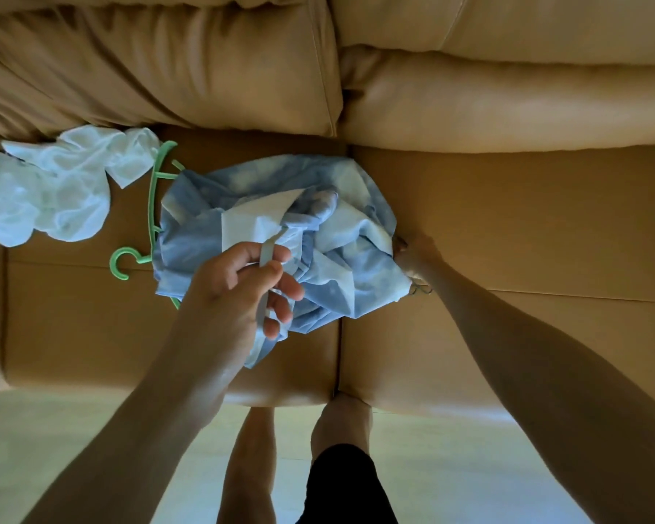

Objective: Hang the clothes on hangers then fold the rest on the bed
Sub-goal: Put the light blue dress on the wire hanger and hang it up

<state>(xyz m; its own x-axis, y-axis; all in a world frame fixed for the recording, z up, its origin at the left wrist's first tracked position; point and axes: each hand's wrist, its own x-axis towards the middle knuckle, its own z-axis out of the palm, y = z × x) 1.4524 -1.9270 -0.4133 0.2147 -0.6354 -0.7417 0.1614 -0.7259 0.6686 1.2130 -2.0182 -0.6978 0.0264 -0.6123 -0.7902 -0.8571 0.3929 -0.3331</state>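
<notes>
Plainly soft, light and floppy, the blue tie-dye garment (341, 221) lies crumpled on the sofa seat (507, 221), partly over a green hanger (153, 206), the left hand (239, 289) pinching its pale strap (268, 248), the right hand (416, 257) gripping its right edge; straps or shoulders look the sensible hold.

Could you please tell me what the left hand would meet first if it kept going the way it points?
Probably the crumpled blue garment, whose strap the left hand pinches. It lies right ahead on the sofa seat. The hand's height above the cloth is hard to judge.
</notes>
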